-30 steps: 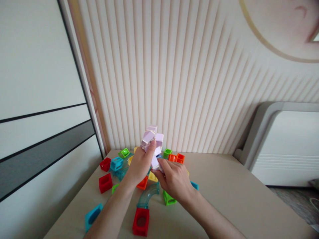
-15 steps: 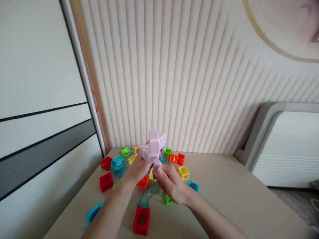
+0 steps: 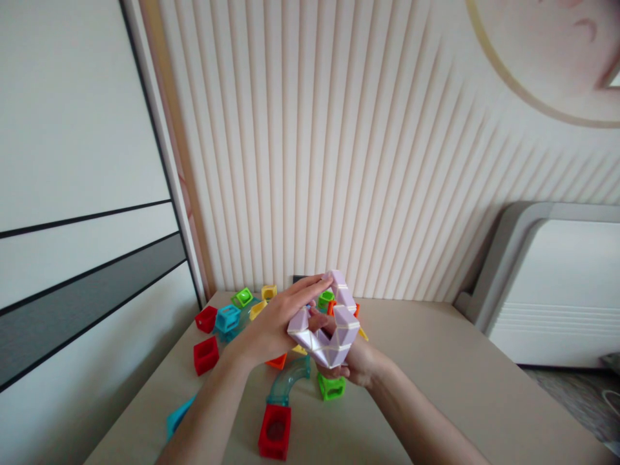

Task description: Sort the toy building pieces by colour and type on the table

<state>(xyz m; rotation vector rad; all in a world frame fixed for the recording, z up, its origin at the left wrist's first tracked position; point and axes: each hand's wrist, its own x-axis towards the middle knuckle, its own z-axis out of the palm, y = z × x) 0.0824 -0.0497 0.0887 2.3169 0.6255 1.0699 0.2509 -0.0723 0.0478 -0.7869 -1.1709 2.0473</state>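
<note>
A lilac twisty snake puzzle (image 3: 334, 352) with pale seams between its wedge segments is bent into an open, angular loop above the table. My left hand (image 3: 283, 316) grips it from the left, the long fingers stretched to its upper end. From below and behind, my right hand (image 3: 361, 358) is closed around it, with most of those fingers hidden by the wedges. Under the hands, a green cube block (image 3: 332, 387) and a curved clear-blue tube (image 3: 285, 382) lie on the table.
Hollow blocks are scattered across the beige table (image 3: 436, 374): a red block with a round hole (image 3: 274, 431) in front, another red block (image 3: 206, 355) and a blue one (image 3: 227, 318) at left. A ribbed wall (image 3: 310, 142) rises behind; a grey-white headboard (image 3: 566, 284) stands at right.
The snake puzzle has turned and now shows an open loop rather than a compact bundle. My left hand has come up to its upper end, and my right hand has moved beneath it.
</note>
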